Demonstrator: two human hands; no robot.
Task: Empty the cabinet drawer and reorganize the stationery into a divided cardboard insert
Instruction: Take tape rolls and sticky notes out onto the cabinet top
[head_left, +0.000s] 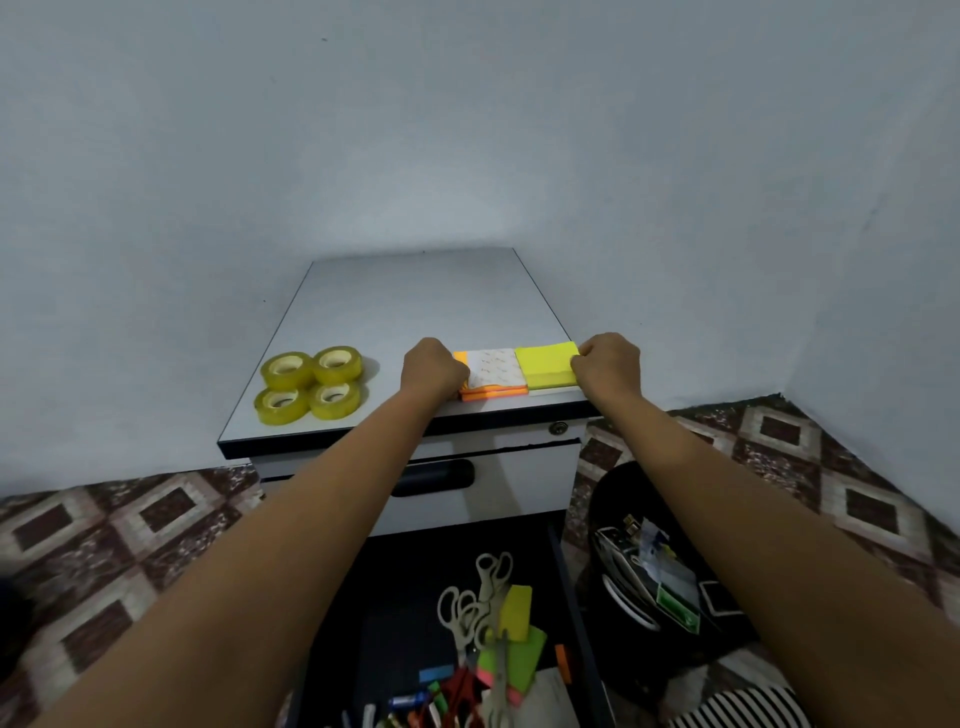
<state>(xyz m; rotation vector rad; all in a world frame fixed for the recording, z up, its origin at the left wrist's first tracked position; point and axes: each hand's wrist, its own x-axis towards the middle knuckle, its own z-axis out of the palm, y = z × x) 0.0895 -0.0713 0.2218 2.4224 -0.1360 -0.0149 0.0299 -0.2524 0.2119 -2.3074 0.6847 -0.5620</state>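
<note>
Four yellowish tape rolls (309, 383) lie flat in a square on the cabinet top (415, 296). Near its front edge, orange sticky notes (488, 376) touch a yellow-green pad (550, 366). Below, the open drawer (395, 639) holds scissors (475, 603), sticky pads and markers.

The scene is dim and evenly lit, with a cool bluish cast over the pale painted wall (467, 130). A soft brighter patch glows on that wall just beyond the far edge of the grey laminate cabinet top (415, 301), fading towards darker corners. Shadows are weak and diffuse. The open black drawer (395, 649) at the near edge is murky, its contents hard to separate. Wide-angle distortion bends the brown patterned floor tiles (857, 493) at left and right and stretches the near forearms. Detail is soft throughout, with no harsh glare.
</note>
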